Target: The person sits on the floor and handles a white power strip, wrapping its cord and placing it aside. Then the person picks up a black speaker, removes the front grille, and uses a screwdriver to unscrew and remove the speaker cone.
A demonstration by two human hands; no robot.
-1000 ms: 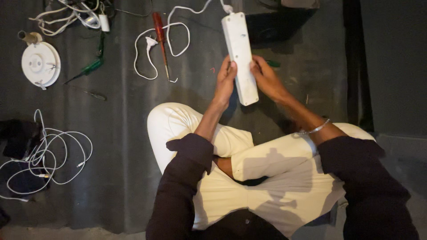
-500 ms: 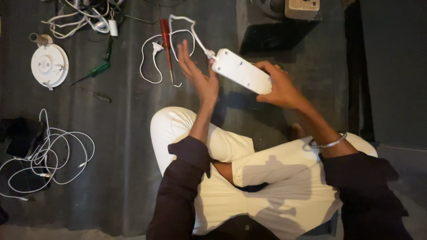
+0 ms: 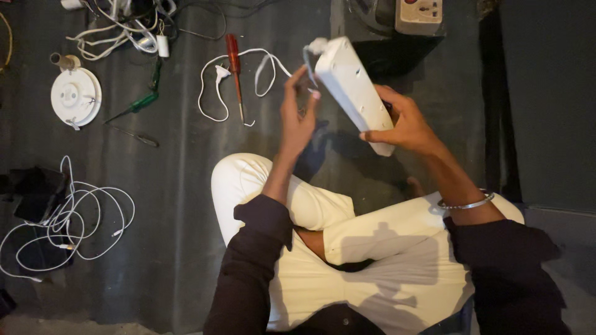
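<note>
I sit cross-legged on a dark floor, white trousers below. My right hand (image 3: 403, 127) grips a long white power strip (image 3: 352, 90) around its lower half, holding it tilted up above my knees, its plain back facing me. My left hand (image 3: 297, 118) is raised just left of the strip, fingers loosely apart and fingertips near its upper end, where the white cord (image 3: 261, 68) leaves it. The cord loops away across the floor to a white plug (image 3: 220, 74).
A red-handled screwdriver (image 3: 234, 68) lies by the cord loop, a green-handled screwdriver (image 3: 133, 107) further left. A round white fitting (image 3: 76, 97) sits at the left. Tangled white cables (image 3: 68, 217) lie at lower left and top left. A beige socket box (image 3: 419, 15) stands at top.
The strip went from upright in both hands to swung sideways, then tilted up in the right hand. My left hand came off it and now hovers by its upper end.
</note>
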